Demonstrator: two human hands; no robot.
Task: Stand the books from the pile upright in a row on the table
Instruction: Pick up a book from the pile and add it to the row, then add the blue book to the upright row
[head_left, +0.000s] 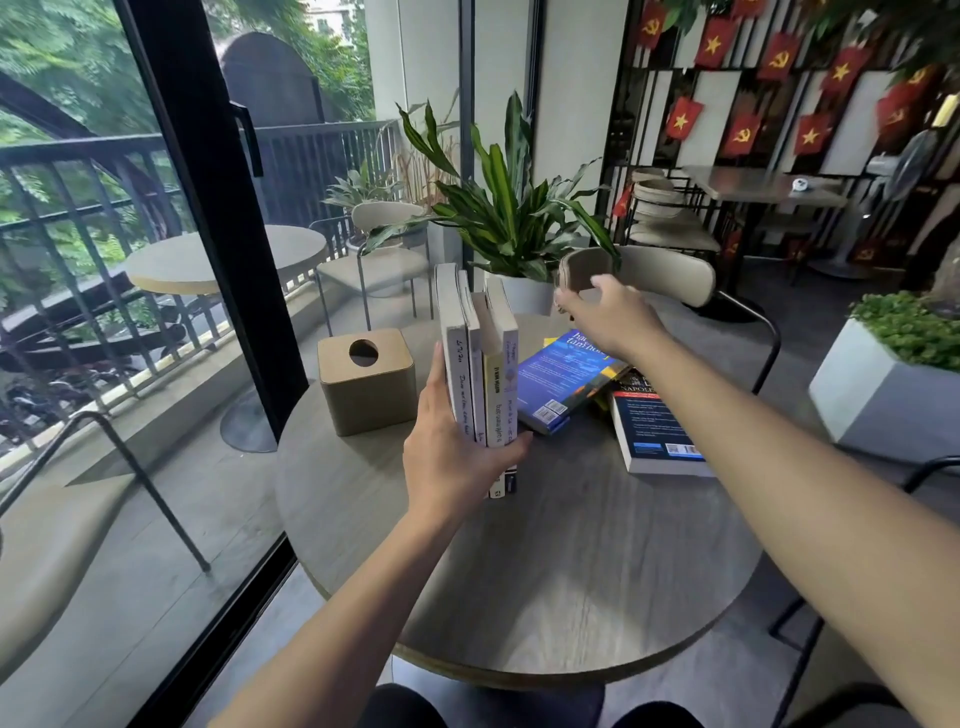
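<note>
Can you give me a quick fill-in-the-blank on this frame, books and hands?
1. The left hand steadies a row of ____ upright books.
2. The tissue box stands to the ____ of that row.
3. The right hand reaches over the ____ book lying on the pile.
4. The table top is ____ in shape.

Missing words: four; left; blue; round

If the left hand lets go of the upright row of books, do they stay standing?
Probably not. The upright books are thin paperbacks on narrow bottom edges, and they look slightly tilted, so likely to topple. The left hand clasps them; nothing else props them, since the tissue box stands apart. Soft covers may also bow.
</note>
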